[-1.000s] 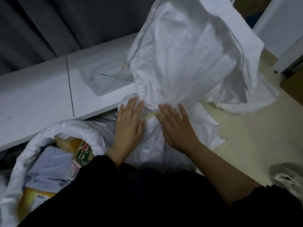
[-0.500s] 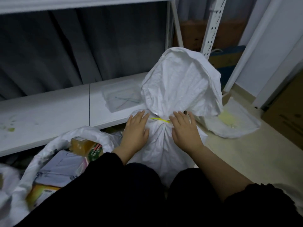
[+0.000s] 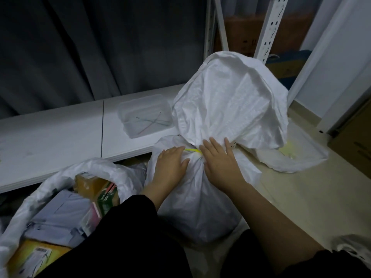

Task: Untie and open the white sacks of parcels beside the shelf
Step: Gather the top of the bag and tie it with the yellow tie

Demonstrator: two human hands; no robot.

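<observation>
A big white sack (image 3: 200, 201) stands upright and is still shut. A yellow tie (image 3: 193, 151) is pulled tight round its neck, and the loose top puffs up big and round above it. To its left a second white sack (image 3: 66, 177) sits open, with grey and yellow parcels (image 3: 58, 219) inside.

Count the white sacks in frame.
3. Tied sack in the centre, yellow tie round its neck, left hand and right hand on it; open sack at lower left, parcels inside; flat sack on the floor at right. White material at bottom-right corner may be a fourth.
</observation>
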